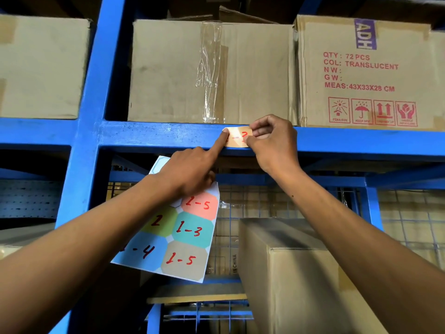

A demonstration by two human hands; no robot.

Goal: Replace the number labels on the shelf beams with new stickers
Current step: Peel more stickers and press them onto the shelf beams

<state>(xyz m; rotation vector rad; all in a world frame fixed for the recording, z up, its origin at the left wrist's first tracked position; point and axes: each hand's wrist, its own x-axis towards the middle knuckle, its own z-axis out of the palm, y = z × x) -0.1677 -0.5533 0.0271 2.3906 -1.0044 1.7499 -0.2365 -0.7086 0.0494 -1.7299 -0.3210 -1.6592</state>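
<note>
A pale orange sticker [237,137] with a red handwritten number lies on the front of the blue shelf beam [156,135]. My right hand [272,143] pinches the sticker's right end with thumb and fingers. My left hand [190,169] presses its straight index finger on the sticker's left end, while its other fingers grip a sticker sheet [183,239] that hangs below. The sheet carries coloured labels marked 1-5, 1-3 and 1-4 among others; part of it is hidden behind my left hand and forearm.
Cardboard boxes [183,71] stand on the shelf above the beam, one printed with red text [361,71]. A blue upright post [94,92] rises at the left. Below, another cardboard box [301,268] sits before wire mesh [409,225].
</note>
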